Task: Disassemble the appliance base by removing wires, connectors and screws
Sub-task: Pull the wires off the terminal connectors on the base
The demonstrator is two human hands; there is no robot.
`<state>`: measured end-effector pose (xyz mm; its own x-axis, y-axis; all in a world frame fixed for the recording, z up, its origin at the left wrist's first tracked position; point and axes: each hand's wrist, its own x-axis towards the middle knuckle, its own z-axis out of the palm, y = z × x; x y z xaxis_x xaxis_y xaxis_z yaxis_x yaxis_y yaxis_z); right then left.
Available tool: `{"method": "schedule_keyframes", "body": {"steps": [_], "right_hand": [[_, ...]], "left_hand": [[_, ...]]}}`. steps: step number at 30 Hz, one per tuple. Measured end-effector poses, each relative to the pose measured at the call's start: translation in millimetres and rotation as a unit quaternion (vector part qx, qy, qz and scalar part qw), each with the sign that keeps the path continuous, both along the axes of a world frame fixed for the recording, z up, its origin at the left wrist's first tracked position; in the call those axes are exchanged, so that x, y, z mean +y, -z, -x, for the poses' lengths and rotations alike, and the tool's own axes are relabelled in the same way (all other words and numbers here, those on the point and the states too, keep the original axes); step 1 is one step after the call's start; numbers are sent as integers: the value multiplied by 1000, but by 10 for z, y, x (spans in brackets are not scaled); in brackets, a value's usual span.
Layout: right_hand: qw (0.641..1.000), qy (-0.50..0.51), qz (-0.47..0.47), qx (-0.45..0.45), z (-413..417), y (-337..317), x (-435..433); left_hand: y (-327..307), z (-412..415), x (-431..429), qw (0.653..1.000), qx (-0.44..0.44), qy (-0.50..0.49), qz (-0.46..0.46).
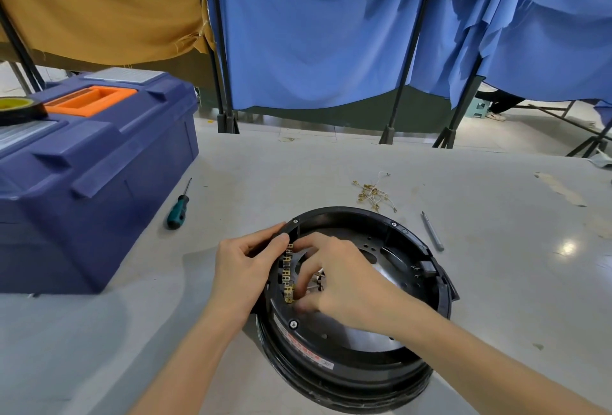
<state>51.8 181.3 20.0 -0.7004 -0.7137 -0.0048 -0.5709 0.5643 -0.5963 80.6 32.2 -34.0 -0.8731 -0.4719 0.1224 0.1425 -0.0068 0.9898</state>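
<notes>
Gripping the appliance base [364,371] rim is the left hand [243,269]; right hand [351,282] pinches connectors [288,269] inside.

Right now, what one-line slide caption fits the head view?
Left hand grips the black appliance base while right hand works at its brass connectors; wires and a screwdriver lie nearby.

Workshop bay. Blue toolbox [99,166] is sitting on a grey worktable [496,282], tape roll [18,110] lying on its lid; screwdriver [178,211] and loose bit [432,231] are lying near an opened appliance base [347,371]. Behind, blue cloth [314,44] and mustard cloth [99,7] are hanging on black stands [405,60] as partitions.
</notes>
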Motion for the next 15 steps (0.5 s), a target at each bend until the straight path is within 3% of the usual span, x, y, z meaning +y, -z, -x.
{"method": "schedule_keyframes", "body": {"steps": [15], "right_hand": [[999, 8, -28, 45, -17, 30, -80]], "left_hand": [[-11, -7, -11, 1000, 12, 11, 1]]}}
